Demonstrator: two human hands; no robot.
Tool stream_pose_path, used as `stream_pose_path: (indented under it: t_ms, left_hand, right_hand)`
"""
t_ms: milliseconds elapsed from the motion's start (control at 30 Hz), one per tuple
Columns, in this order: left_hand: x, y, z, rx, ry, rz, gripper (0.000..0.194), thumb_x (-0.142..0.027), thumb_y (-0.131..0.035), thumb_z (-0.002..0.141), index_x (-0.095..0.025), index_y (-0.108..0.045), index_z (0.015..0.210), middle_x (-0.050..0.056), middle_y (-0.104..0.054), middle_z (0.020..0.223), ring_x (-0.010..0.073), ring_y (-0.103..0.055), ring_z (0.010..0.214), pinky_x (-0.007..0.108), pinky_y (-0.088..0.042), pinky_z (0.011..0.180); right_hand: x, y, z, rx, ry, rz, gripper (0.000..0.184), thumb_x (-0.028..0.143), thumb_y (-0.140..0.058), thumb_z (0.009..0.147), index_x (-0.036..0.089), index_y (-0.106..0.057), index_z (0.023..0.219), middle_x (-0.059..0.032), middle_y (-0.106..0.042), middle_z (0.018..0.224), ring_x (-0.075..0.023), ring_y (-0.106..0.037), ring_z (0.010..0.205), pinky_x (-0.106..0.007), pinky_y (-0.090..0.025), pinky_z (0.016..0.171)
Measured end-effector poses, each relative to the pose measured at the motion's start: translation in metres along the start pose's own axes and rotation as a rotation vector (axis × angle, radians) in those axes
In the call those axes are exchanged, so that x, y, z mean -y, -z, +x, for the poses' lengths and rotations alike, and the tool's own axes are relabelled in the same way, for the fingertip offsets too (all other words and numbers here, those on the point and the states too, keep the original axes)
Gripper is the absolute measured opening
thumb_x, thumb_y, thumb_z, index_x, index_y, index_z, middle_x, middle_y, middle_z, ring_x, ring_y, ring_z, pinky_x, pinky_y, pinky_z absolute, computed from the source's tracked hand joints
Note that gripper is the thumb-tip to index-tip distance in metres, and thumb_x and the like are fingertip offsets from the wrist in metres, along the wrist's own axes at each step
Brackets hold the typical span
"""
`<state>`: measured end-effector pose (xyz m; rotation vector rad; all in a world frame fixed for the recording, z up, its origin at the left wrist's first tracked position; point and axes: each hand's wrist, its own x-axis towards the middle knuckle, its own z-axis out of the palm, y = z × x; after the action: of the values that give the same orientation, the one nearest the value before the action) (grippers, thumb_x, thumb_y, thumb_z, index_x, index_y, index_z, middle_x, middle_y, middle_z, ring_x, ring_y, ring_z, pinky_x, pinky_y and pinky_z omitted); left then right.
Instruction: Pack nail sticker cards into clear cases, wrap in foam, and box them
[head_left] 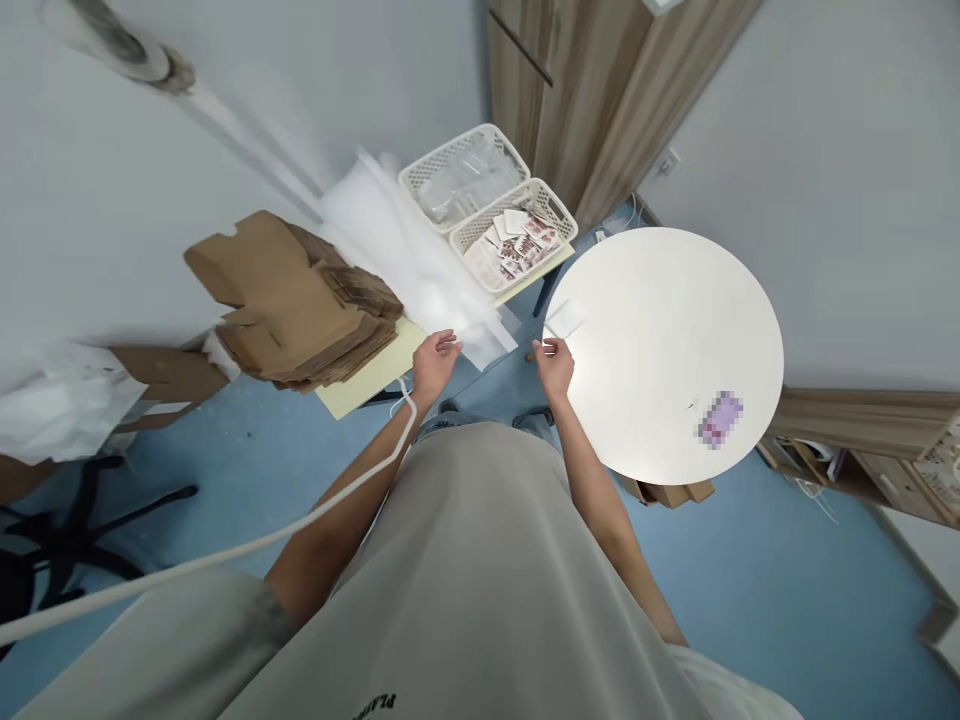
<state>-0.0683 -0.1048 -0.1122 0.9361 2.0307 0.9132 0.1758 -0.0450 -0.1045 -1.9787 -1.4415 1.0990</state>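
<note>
My left hand (435, 366) hovers by the front edge of the white foam sheets (424, 270), its fingers loosely bent and apart, with nothing seen in them. Near the left rim of the round white table (660, 330) is my right hand (554, 369), also with loosely bent fingers and holding nothing that I can make out. A small white packet (566, 318) lies on that table just beyond my right fingertips. Left of the foam, a stack of flat brown cardboard boxes (292, 300) rests on a pale yellow tabletop (346, 398).
Two white baskets stand behind the foam: one (417, 182) with clear plastic bags, the other (564, 212) with printed cards. A blurred purple item (720, 420) lies on the round table. A white cable (300, 522) crosses before my left arm. A chair base (82, 530) stands left.
</note>
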Motion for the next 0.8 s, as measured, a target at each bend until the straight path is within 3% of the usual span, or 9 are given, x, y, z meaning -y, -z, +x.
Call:
stream_pose_path:
  t_ms: [233,367,467,600,700,800]
  left_hand:
    - [0.070,0.146,0.022,-0.240,-0.115,0.240,0.040,-0.032,-0.069,0.094,-0.021,-0.070,0.133,0.014,-0.072,0.138,0.0316,-0.064,0.137,0.048,-0.046,0.124]
    - [0.102,0.208,0.041,-0.185,-0.066,0.373,0.037,-0.035,-0.074,0.090,-0.023,-0.074,0.125,0.016,-0.073,0.132,0.0388,-0.061,0.137,0.053,-0.044,0.125]
    - [0.114,0.229,0.054,-0.070,-0.092,0.401,0.032,-0.038,-0.077,0.089,-0.024,-0.078,0.117,0.015,-0.075,0.128,0.0402,-0.064,0.132,0.052,-0.046,0.122]
    - [0.119,0.236,0.061,0.032,-0.185,0.433,0.025,-0.040,-0.066,0.098,-0.026,-0.081,0.111,0.013,-0.079,0.123,0.0373,-0.069,0.125,0.048,-0.049,0.117]
    - [0.117,0.237,0.064,0.052,-0.199,0.495,0.036,-0.038,-0.049,0.107,-0.024,-0.082,0.110,0.015,-0.081,0.119,0.0365,-0.072,0.118,0.047,-0.052,0.109]
    - [0.111,0.237,0.068,0.040,-0.179,0.588,0.044,-0.035,-0.039,0.111,-0.021,-0.081,0.111,0.018,-0.080,0.115,0.0364,-0.073,0.114,0.046,-0.054,0.102]
  right_hand:
    - [0.065,-0.083,-0.049,0.049,0.180,-0.032,0.035,0.049,-0.062,0.102,0.019,-0.070,0.116,-0.0113,-0.081,0.103,-0.0262,-0.077,0.096,-0.036,-0.059,0.089]
    - [0.109,-0.141,-0.084,0.153,0.253,-0.068,0.031,0.046,-0.062,0.104,0.020,-0.071,0.118,-0.0099,-0.081,0.102,-0.0256,-0.078,0.096,-0.034,-0.059,0.088]
    - [0.137,-0.176,-0.105,0.249,0.288,-0.134,0.027,0.042,-0.061,0.105,0.023,-0.071,0.122,-0.0069,-0.082,0.103,-0.0239,-0.078,0.096,-0.033,-0.059,0.088]
    - [0.160,-0.204,-0.120,0.342,0.376,-0.246,0.026,0.039,-0.063,0.107,0.026,-0.074,0.126,-0.0041,-0.082,0.107,-0.0223,-0.078,0.093,-0.033,-0.059,0.090]
    - [0.173,-0.219,-0.124,0.426,0.469,-0.358,0.029,0.036,-0.063,0.107,0.029,-0.075,0.133,-0.0034,-0.083,0.113,-0.0234,-0.078,0.095,-0.034,-0.058,0.092]
    - [0.186,-0.235,-0.125,0.526,0.549,-0.529,0.040,0.034,-0.061,0.108,0.030,-0.068,0.147,-0.0051,-0.083,0.121,-0.0274,-0.077,0.110,-0.035,-0.058,0.095]
